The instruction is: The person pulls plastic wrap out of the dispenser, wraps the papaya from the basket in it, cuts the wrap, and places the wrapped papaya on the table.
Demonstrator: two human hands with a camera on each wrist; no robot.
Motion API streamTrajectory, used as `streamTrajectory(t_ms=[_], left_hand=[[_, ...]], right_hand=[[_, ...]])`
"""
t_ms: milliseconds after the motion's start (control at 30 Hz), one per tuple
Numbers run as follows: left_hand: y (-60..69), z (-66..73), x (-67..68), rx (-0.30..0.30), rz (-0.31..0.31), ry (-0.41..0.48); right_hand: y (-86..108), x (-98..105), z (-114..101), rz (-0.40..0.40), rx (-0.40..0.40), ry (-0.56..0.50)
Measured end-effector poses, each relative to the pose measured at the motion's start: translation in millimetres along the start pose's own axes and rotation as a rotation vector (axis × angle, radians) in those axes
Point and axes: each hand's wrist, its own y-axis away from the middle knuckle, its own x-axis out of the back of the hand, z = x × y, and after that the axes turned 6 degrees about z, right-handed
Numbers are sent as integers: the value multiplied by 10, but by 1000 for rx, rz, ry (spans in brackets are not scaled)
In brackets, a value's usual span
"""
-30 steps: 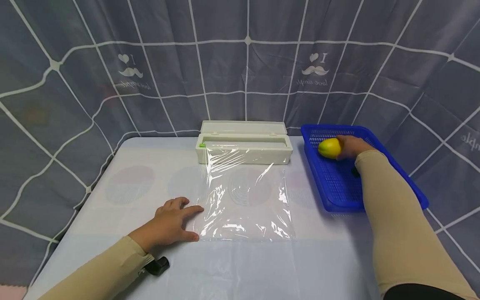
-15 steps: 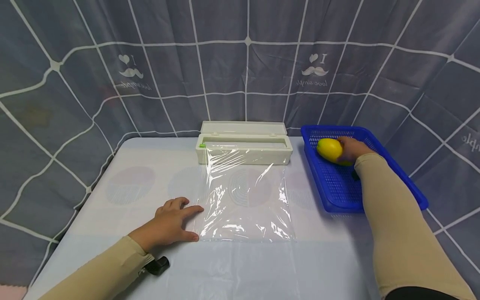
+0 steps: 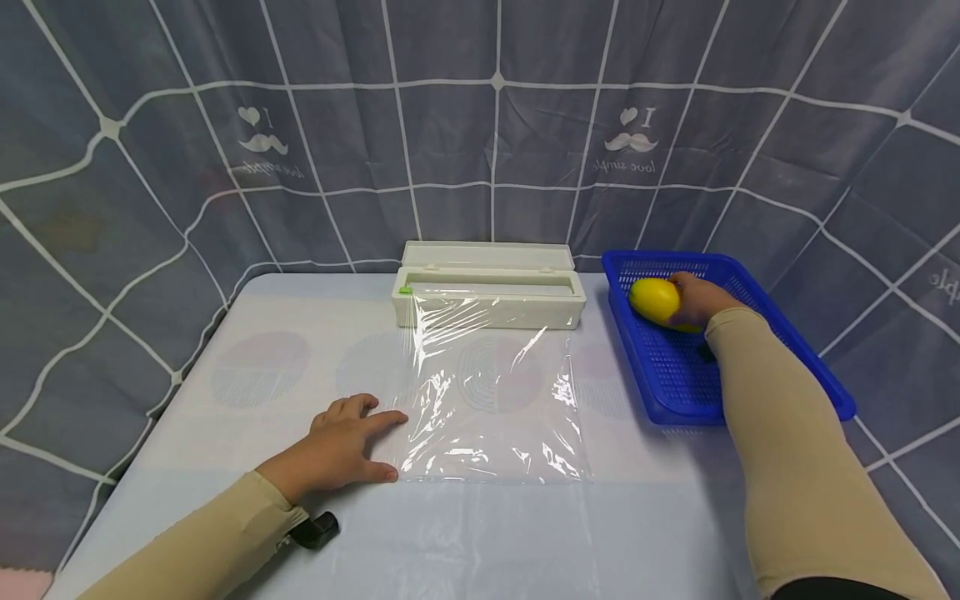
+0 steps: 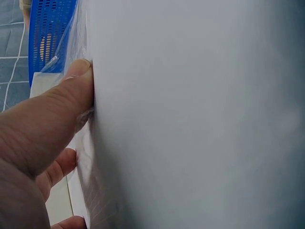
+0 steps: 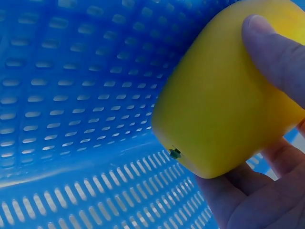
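My right hand [image 3: 699, 298] is inside the blue basket and grips a smooth yellow fruit [image 3: 654, 300], its kind unclear. In the right wrist view the thumb lies over the yellow fruit [image 5: 214, 95], fingers go beneath, and a small green stem spot shows at one end. My left hand [image 3: 337, 446] rests on the table with fingers spread, thumb and index fingertip at the left edge of a sheet of clear cling film [image 3: 487, 408]. Up close, the left thumb [image 4: 62, 105] presses down by the film. That film runs out of a white cling film dispenser [image 3: 487, 308], whose lid stands raised.
The blue basket [image 3: 678, 400] stands at the table's right side, with a dark thing partly hidden by the right forearm. A green piece [image 3: 406, 290] sits at the dispenser's left end. A grey checked curtain [image 3: 450, 150] closes off the back and sides of the white table [image 3: 525, 533].
Within the basket, my right hand and the yellow fruit have shifted slightly left, and the fruit has turned to show more of its side. The left hand and film have stayed put.
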Motion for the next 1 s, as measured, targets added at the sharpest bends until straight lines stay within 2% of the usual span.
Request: streamTrajectory(t_ms=[267,500,667,833,1000], left_hand=[[9,-17,-6,9,4,-11],[0,-4,-7,11,-6,-5],[-5,13,-6,13,-13,-4],[-6,7,-7,7,-8,-12],[-16,-4,-15,1,-5,-13]], right_hand=[[8,37,57,35,34,3],[129,215,-34,57,79,-47],[230,359,-119,46,83,-91],[316,483,-263,82,123,-98],[450,547,-590,121,196,-101]])
